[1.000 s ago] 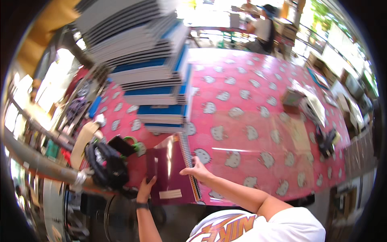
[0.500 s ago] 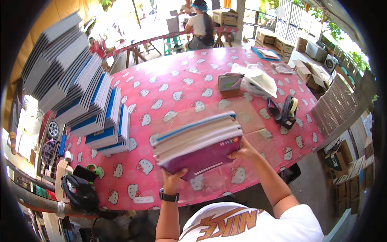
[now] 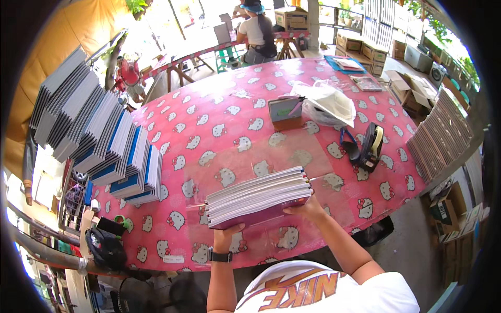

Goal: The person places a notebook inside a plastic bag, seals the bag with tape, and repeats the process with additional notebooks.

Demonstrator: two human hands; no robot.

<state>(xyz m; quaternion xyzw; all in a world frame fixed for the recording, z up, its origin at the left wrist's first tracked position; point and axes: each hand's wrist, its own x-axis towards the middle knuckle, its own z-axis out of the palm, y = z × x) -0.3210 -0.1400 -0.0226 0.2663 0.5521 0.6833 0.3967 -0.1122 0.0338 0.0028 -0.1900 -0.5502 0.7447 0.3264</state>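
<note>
Both hands grip a stack of notebooks (image 3: 258, 195) at lower centre of the frame: left hand (image 3: 227, 236) clasps its near-left edge, right hand (image 3: 308, 207) its near-right corner, fingers closed underneath. The stack sits above the pink patterned counter (image 3: 219, 130). Tall leaning notebook piles (image 3: 99, 141) stand at the left.

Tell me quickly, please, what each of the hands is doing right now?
Left hand: closed on the near edge of the stack of notebooks.
Right hand: gripping the same stack.

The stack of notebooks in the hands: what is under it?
Under the stack of notebooks are the left hand, the right hand and the pink patterned tablecloth. Whether anything lies on the cloth directly beneath is covered.
</note>
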